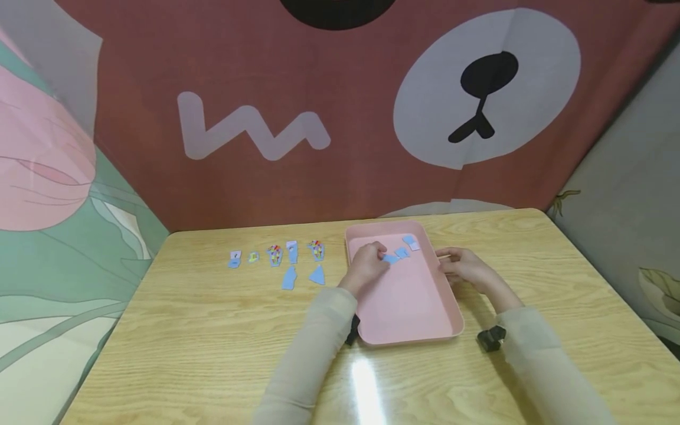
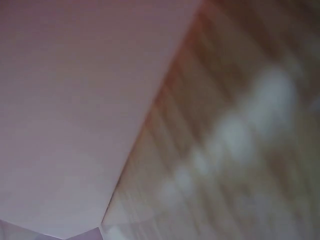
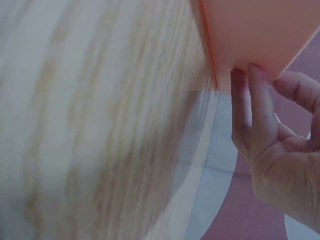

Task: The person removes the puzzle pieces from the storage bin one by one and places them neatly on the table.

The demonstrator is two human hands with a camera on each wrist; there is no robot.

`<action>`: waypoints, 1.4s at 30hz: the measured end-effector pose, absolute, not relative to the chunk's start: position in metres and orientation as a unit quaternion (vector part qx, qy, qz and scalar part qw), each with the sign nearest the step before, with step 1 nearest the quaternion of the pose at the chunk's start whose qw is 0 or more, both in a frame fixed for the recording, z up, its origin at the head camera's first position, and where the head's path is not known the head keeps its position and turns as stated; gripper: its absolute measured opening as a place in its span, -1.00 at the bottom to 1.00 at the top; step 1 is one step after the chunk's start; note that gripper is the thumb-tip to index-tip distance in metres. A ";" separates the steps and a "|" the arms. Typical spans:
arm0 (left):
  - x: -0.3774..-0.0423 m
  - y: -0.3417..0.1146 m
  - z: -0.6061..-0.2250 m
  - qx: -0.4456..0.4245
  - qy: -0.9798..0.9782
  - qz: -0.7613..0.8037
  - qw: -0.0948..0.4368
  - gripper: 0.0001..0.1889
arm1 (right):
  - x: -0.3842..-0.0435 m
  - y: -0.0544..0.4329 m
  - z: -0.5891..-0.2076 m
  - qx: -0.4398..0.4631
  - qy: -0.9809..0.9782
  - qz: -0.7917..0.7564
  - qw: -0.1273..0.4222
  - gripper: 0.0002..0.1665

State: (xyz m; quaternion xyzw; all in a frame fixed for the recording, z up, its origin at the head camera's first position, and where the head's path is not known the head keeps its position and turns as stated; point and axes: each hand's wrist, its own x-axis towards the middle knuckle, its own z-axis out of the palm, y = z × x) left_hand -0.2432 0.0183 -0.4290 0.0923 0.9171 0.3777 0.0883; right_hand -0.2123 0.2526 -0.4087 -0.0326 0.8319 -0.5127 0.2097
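My left hand reaches over the left rim of a pink tray. Its fingers are curled, and the fingertips seem to pinch a small blue cut-out piece; the grip is partly hidden. Beside that piece, other cut-outs lie in the tray: a blue one and a blue-and-white one. At the tray's right side, my right hand rests its fingertips against the outer wall. The right wrist view shows those fingers extended onto the pink wall. In the left wrist view only tray wall and blurred tabletop appear.
Left of the tray, several cut-outs lie on the wooden table, some blue-and-white, some with colourful patterns. Two plain blue pieces, one long and one triangular, lie nearer. A bear-print cloth hangs behind the table.
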 end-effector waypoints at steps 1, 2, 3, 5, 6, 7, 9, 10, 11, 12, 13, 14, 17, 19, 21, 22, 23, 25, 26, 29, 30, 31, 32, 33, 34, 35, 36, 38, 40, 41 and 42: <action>-0.244 0.019 -0.429 0.092 0.917 0.378 0.088 -0.65 | -0.212 0.253 -0.408 -0.033 0.833 -0.512 0.210 -0.34; -0.244 0.019 -0.430 0.092 0.917 0.379 0.089 -0.64 | -0.212 0.253 -0.408 -0.032 0.833 -0.512 0.210 -0.34; -0.244 0.019 -0.430 0.092 0.918 0.376 0.089 -0.63 | -0.212 0.253 -0.408 -0.031 0.833 -0.511 0.210 -0.34; -0.244 0.019 -0.430 0.092 0.919 0.374 0.089 -0.61 | -0.213 0.253 -0.409 -0.034 0.834 -0.509 0.210 -0.34; -0.244 0.019 -0.430 0.092 0.919 0.372 0.091 -0.60 | -0.213 0.253 -0.409 -0.032 0.834 -0.509 0.210 -0.34; -0.244 0.019 -0.430 0.092 0.920 0.369 0.092 -0.59 | -0.213 0.253 -0.409 -0.030 0.834 -0.509 0.210 -0.35; -0.243 0.019 -0.430 0.093 0.923 0.362 0.096 -0.57 | -0.213 0.253 -0.409 -0.028 0.835 -0.508 0.210 -0.35; -0.243 0.019 -0.429 0.095 0.923 0.360 0.097 -0.56 | -0.213 0.254 -0.409 -0.030 0.835 -0.507 0.210 -0.35; -0.243 0.019 -0.429 0.099 0.925 0.355 0.097 -0.56 | -0.213 0.253 -0.409 -0.028 0.835 -0.508 0.210 -0.35; -0.243 0.019 -0.429 0.103 0.925 0.352 0.097 -0.56 | -0.213 0.253 -0.409 -0.027 0.834 -0.509 0.210 -0.35; -0.243 0.019 -0.429 0.106 0.926 0.349 0.097 -0.57 | -0.213 0.253 -0.409 -0.028 0.834 -0.510 0.210 -0.35; -0.243 0.019 -0.429 0.111 0.927 0.346 0.096 -0.58 | -0.213 0.253 -0.409 -0.031 0.834 -0.510 0.210 -0.35; -0.243 0.018 -0.429 0.121 0.929 0.336 0.097 -0.61 | -0.213 0.253 -0.409 -0.031 0.833 -0.511 0.210 -0.36; -0.243 0.018 -0.429 0.124 0.930 0.329 0.102 -0.61 | -0.213 0.253 -0.409 -0.033 0.833 -0.511 0.210 -0.36; -0.242 0.017 -0.428 0.130 0.930 0.327 0.109 -0.61 | -0.213 0.253 -0.409 -0.033 0.833 -0.510 0.210 -0.36; -0.242 0.017 -0.428 0.133 0.930 0.323 0.113 -0.61 | -0.213 0.253 -0.409 -0.031 0.834 -0.510 0.210 -0.36; -0.241 0.017 -0.427 0.139 0.929 0.323 0.117 -0.61 | -0.212 0.253 -0.409 -0.031 0.833 -0.510 0.210 -0.35; -0.241 0.016 -0.427 0.149 0.925 0.326 0.123 -0.61 | -0.212 0.253 -0.409 -0.031 0.833 -0.511 0.211 -0.35; -0.241 0.016 -0.426 0.155 0.924 0.327 0.123 -0.61 | -0.212 0.253 -0.408 -0.030 0.833 -0.511 0.211 -0.34; -0.240 0.015 -0.427 0.162 0.920 0.333 0.124 -0.62 | -0.212 0.253 -0.409 -0.032 0.832 -0.513 0.211 -0.34; -0.240 0.015 -0.427 0.161 0.920 0.336 0.123 -0.62 | -0.212 0.253 -0.410 -0.032 0.831 -0.514 0.211 -0.35; -0.240 0.015 -0.427 0.160 0.919 0.339 0.121 -0.62 | -0.213 0.253 -0.410 -0.031 0.831 -0.514 0.210 -0.35; -0.241 0.015 -0.428 0.159 0.918 0.342 0.120 -0.62 | -0.213 0.253 -0.410 -0.031 0.830 -0.515 0.210 -0.35; -0.241 0.016 -0.428 0.158 0.918 0.344 0.119 -0.63 | -0.213 0.253 -0.411 -0.032 0.830 -0.516 0.210 -0.35; -0.241 0.016 -0.428 0.156 0.918 0.346 0.117 -0.63 | -0.213 0.254 -0.411 -0.031 0.830 -0.516 0.209 -0.35; -0.242 0.016 -0.428 0.154 0.917 0.348 0.117 -0.63 | -0.213 0.254 -0.411 -0.031 0.829 -0.518 0.209 -0.35; -0.242 0.017 -0.429 0.153 0.918 0.348 0.116 -0.63 | -0.213 0.254 -0.411 -0.029 0.828 -0.519 0.209 -0.35; -0.243 0.017 -0.430 0.150 0.918 0.348 0.114 -0.64 | -0.213 0.254 -0.411 -0.032 0.829 -0.518 0.208 -0.35; -0.243 0.017 -0.430 0.149 0.918 0.348 0.114 -0.65 | -0.213 0.254 -0.412 -0.032 0.830 -0.517 0.208 -0.35; -0.243 0.018 -0.431 0.149 0.918 0.349 0.114 -0.65 | -0.213 0.254 -0.412 -0.032 0.830 -0.516 0.208 -0.35; -0.243 0.018 -0.431 0.150 0.917 0.351 0.115 -0.66 | -0.213 0.254 -0.412 -0.032 0.831 -0.516 0.208 -0.35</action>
